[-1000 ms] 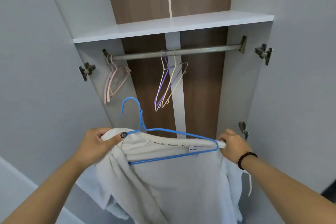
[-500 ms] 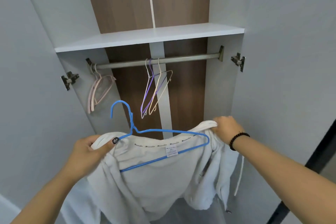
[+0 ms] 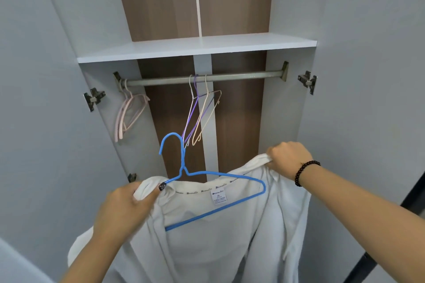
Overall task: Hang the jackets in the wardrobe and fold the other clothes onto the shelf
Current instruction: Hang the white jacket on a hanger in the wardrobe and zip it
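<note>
You've got the white jacket (image 3: 207,225) held up in front of the open wardrobe (image 3: 287,18), with the blue hanger (image 3: 184,174) threaded inside its neckline. Your left hand (image 3: 124,209) is closed on the collar at the left shoulder, thumb pressing the fabric right where the hanger's arm comes out. Your right hand (image 3: 287,161) is bunched round the right shoulder, lifting it higher than the hanger's right tip, so on that side the cloth isn't seated on the wire yet.

Here's the relation that matters: the rail (image 3: 241,75) runs left to right, up and beyond your hands, and the blue hook stands just above your left thumb, pointing up with its open end to the left. The hanger's long axis lies roughly parallel to the rail, dipping to the lower left. Your left hand is the nearer one to the hook, I'd say. There's a free stretch of rail right of the three thin hangers (image 3: 200,112); the pink hangers (image 3: 128,115) sit at the far left end.

The jacket's hem and sleeves run out of the bottom of the view, and the hanger's left tip is hidden under the collar. The shelf (image 3: 197,49) sits above the rail.
</note>
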The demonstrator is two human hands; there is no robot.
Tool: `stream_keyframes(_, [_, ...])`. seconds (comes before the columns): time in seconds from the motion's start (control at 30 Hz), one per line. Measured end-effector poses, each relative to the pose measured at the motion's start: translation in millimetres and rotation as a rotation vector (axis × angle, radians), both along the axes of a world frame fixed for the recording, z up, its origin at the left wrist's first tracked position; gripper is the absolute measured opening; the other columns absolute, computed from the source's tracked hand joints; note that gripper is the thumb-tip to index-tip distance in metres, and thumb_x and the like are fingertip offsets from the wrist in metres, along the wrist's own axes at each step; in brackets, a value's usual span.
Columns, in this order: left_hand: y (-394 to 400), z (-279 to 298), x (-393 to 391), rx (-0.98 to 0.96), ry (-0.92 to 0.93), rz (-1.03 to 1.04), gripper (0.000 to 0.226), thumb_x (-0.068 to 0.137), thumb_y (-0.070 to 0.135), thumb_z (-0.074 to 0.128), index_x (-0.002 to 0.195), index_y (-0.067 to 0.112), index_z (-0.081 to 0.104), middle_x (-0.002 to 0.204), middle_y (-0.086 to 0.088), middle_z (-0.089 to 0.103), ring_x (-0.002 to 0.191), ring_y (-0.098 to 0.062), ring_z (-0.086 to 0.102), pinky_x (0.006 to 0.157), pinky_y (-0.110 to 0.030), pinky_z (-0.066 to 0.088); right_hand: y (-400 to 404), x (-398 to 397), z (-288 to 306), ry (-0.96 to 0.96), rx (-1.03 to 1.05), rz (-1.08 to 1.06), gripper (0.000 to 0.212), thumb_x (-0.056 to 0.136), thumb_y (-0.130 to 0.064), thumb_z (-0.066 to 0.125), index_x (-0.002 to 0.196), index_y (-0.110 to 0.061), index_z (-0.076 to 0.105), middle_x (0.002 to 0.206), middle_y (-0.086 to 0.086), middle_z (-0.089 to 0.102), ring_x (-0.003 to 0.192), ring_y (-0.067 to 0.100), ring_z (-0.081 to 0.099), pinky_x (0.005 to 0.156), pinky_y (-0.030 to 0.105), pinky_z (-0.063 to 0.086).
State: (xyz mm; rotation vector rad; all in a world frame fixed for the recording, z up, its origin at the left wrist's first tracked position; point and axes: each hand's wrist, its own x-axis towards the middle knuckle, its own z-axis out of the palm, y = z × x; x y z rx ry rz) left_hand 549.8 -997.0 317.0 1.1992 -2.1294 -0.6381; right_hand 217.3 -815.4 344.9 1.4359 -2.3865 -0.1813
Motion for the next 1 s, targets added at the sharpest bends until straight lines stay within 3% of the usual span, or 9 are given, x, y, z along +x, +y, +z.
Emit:
stream_keyframes(0.13, [4.8,1.1,-3.5,-0.041,-0.053,0.003,0.018,0.076,0.064,0.063,0.072,0.046,0.067,0.069,0.012,0.067,0.071,-0.019,0.061,0.062,-0.028,0.048,-4.8,12.4,2.7,-0.023,-0.028,0.054,0.036,0.091,-0.051,0.041,0.071,-0.022,0.042,0.080,0.001,0.064,0.070,0.025,0.058,0.056,0.027,0.032])
stream_keyframes(0.23, [12.1,1.5,-11.5,-0.047,-0.057,-0.028,0.013,0.079,0.061,0.064,0.077,0.049,0.067,0.071,0.013,0.068,0.075,-0.021,0.062,0.067,-0.031,0.050,-9.7,26.5,6.3,-0.099,-0.075,0.053,0.041,0.090,-0.049,0.041,0.061,-0.020,0.038,0.062,-0.005,0.049,0.062,0.023,0.052,0.054,0.026,0.031])
stream_keyframes(0.37, [24.9,1.7,-19.8,0.002,-0.090,-0.099,0.029,0.079,0.062,0.062,0.058,0.042,0.060,0.057,0.012,0.061,0.061,-0.008,0.057,0.053,-0.025,0.042,-20.5,38.2,13.3,-0.448,-0.104,-0.044,0.038,0.088,-0.040,0.050,0.056,-0.019,0.045,0.058,-0.003,0.049,0.055,0.017,0.049,0.048,0.023,0.033])
stream_keyframes(0.57, [31.2,8.0,-21.6,0.003,-0.052,-0.126,0.028,0.078,0.063,0.060,0.069,0.036,0.062,0.056,0.013,0.060,0.055,-0.008,0.056,0.050,-0.025,0.041,-26.9,68.6,37.2,-0.770,-0.250,0.008,0.041,0.087,-0.029,0.053,0.050,-0.016,0.040,0.053,-0.001,0.045,0.052,0.016,0.040,0.050,0.027,0.035])
stream_keyframes(0.67, [35.2,13.9,-32.2,0.016,-0.031,-0.086,0.021,0.080,0.062,0.057,0.069,0.044,0.058,0.056,0.012,0.059,0.060,-0.004,0.054,0.053,-0.024,0.038,-33.8,102.5,46.9,-0.838,-0.371,0.104,0.042,0.085,-0.028,0.057,0.047,-0.018,0.043,0.049,-0.006,0.046,0.048,0.010,0.041,0.047,0.022,0.035])
stream_keyframes(0.77, [27.6,21.4,-27.9,0.110,0.125,-0.054,0.017,0.077,0.066,0.062,0.066,0.054,0.059,0.060,0.023,0.060,0.058,-0.004,0.054,0.052,-0.024,0.038,-33.1,125.9,44.6,-1.163,-0.564,0.121,0.040,0.077,-0.033,0.060,0.045,-0.020,0.039,0.046,-0.011,0.038,0.046,0.006,0.034,0.048,0.022,0.030])
stream_keyframes(0.8, [23.8,24.3,-24.1,0.129,0.178,-0.051,0.019,0.074,0.068,0.066,0.064,0.053,0.060,0.056,0.024,0.059,0.054,-0.006,0.053,0.051,-0.025,0.038,-30.6,129.4,45.0,-1.171,-0.586,0.146,0.035,0.075,-0.035,0.060,0.048,-0.021,0.041,0.048,-0.012,0.039,0.047,0.004,0.035,0.051,0.022,0.030])
stream_keyframes(0.9, [11.8,34.0,-16.5,0.130,0.339,-0.038,0.034,0.058,0.074,0.064,0.060,0.040,0.064,0.043,0.013,0.051,0.042,-0.007,0.042,0.049,-0.027,0.038,-21.2,127.7,49.8,-0.828,-0.574,0.211,0.022,0.077,-0.035,0.067,0.070,-0.031,0.047,0.066,-0.014,0.050,0.061,0.001,0.046,0.058,0.021,0.037])
stream_keyframes(1.0, [3.5,45.8,-13.6,0.121,0.433,-0.079,0.036,0.057,0.073,0.075,0.059,0.038,0.067,0.043,0.014,0.052,0.040,-0.002,0.045,0.049,-0.027,0.038,-12.3,119.5,55.6,-0.524,-0.571,0.230,0.034,0.080,-0.041,0.068,0.108,-0.029,0.053,0.107,-0.007,0.050,0.100,0.011,0.046,0.090,0.028,0.039])
